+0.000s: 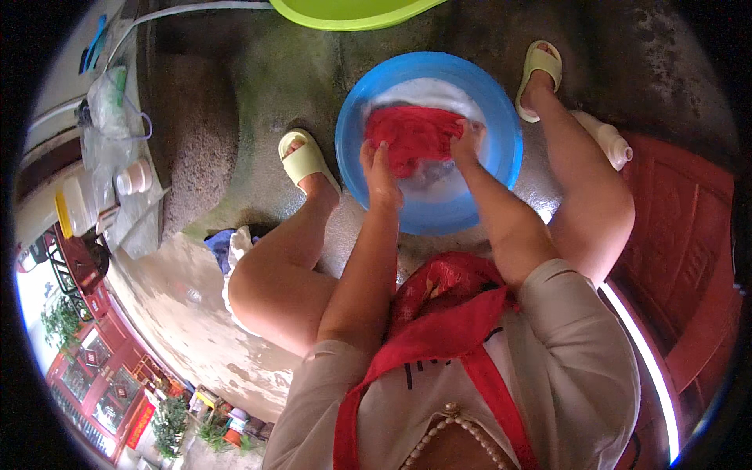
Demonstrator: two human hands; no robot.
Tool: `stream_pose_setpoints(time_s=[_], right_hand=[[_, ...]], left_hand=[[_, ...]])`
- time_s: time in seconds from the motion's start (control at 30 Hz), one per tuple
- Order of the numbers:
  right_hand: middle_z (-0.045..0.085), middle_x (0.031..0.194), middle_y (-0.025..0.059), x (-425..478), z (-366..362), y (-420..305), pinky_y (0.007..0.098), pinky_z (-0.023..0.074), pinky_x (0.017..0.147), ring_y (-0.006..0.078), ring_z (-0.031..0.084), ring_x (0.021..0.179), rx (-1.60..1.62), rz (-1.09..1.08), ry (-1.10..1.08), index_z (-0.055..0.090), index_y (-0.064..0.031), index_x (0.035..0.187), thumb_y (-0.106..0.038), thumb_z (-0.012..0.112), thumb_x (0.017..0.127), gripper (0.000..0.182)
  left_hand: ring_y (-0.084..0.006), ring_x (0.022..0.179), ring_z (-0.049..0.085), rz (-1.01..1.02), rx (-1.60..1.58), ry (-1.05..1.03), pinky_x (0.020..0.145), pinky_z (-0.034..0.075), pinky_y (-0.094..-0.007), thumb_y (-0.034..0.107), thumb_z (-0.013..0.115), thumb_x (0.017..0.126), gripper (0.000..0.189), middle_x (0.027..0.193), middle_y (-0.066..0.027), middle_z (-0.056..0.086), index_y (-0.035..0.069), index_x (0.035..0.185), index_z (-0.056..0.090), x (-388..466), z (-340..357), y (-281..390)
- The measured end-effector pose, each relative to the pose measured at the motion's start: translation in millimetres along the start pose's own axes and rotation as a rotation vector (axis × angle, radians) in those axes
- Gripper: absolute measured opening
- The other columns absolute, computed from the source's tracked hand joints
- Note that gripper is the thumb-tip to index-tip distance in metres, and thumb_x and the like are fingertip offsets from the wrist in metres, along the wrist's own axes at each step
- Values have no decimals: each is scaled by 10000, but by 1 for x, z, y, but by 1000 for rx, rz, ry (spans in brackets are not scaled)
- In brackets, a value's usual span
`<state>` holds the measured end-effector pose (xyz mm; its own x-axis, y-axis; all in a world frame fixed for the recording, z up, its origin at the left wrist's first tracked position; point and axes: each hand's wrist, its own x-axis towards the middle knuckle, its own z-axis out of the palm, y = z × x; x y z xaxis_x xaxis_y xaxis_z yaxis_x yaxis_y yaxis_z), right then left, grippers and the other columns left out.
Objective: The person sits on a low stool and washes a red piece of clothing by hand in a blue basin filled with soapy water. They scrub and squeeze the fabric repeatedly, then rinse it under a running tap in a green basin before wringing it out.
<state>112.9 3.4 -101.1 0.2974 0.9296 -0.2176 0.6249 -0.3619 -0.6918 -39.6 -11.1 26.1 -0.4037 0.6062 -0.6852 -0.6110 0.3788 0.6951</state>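
Note:
A round blue plastic basin [429,218] stands on the wet floor between my feet. Whitish, sudsy water [429,91] fills its bottom. A bunched, soaked red cloth [411,132] lies in that water. My left hand [379,173] grips the cloth's near left edge, fingers pointing away from me. At the cloth's right side, my right hand [468,144] holds the fabric, with some fingertips hidden by cloth and suds.
A lime-green tub [358,20] stands beyond the basin. A white plastic bottle [611,141] lies beside my right leg, near a red wooden panel [681,205]. Left are plastic bags [111,111], a lidded tub [134,177] and a dark blue cloth [220,249] by the wall.

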Motion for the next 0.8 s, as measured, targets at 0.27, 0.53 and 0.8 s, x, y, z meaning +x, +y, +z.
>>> stream_pose_setpoints(time_s=[0.27, 0.53, 0.8], right_hand=[[413, 1263, 180, 11, 24, 22, 400, 320, 973, 344, 404, 1155, 443, -186, -817, 528, -75, 1117, -184, 454, 813, 330], [624, 933, 102, -1, 21, 63, 375, 453, 835, 301, 576, 962, -267, 129, -133, 567, -123, 1041, -228, 544, 785, 277], [633, 868, 128, 5, -43, 13, 377, 466, 712, 284, 602, 807, -210, 18, -651, 621, -95, 874, -265, 673, 669, 271]], left_hand=[[-190, 888, 513, -234, 142, 54, 740, 440, -361, 249, 568, 800, 333, 1025, -37, 541, 139, 1105, 496, 7, -11, -34], [-207, 816, 546, -337, 81, 23, 647, 469, -372, 252, 520, 823, 289, 996, -57, 549, 122, 1081, 516, 10, -20, -34], [-239, 888, 543, -329, 214, 22, 738, 467, -415, 337, 490, 838, 341, 1037, -61, 545, 126, 1106, 505, -3, -28, -37]])
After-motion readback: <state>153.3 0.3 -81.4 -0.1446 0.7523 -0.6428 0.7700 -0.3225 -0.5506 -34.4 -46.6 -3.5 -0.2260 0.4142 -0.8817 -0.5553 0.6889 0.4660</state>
